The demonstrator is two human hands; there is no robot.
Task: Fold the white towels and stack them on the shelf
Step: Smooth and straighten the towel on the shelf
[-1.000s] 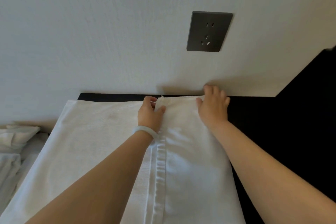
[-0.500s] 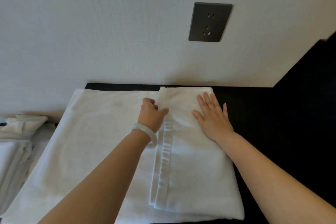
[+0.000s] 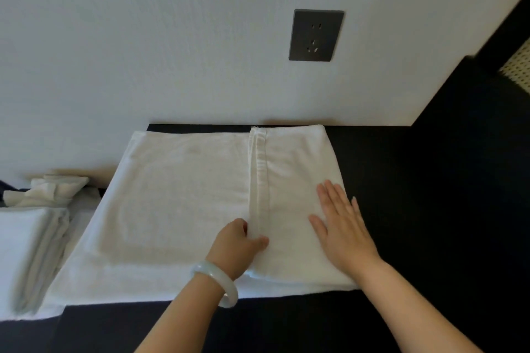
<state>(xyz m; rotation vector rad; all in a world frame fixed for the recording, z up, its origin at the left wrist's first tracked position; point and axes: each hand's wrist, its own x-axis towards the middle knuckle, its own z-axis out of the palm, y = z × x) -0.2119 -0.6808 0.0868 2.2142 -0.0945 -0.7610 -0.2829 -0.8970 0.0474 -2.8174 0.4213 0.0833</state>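
A large white towel (image 3: pixel 177 195) lies spread on a black surface (image 3: pixel 430 209) against the wall. Its right part is folded over to the left, and the hemmed edge (image 3: pixel 259 180) of that flap runs from the wall towards me. My left hand (image 3: pixel 238 246), with a pale bangle on the wrist, pinches the hem near its front end, thumb on top of the flap. My right hand (image 3: pixel 341 223) lies flat with fingers straight on the folded flap, close to its right edge.
A stack of folded white towels (image 3: pixel 25 252) sits at the left edge, with a crumpled white cloth (image 3: pixel 48 189) behind it. A dark wall socket (image 3: pixel 315 35) is above the towel. The black surface continues to the right and in front.
Both hands have slid from the towel's far edge at the wall back towards me along the flap. The right hand, earlier gripping the far corner, now lies flat.
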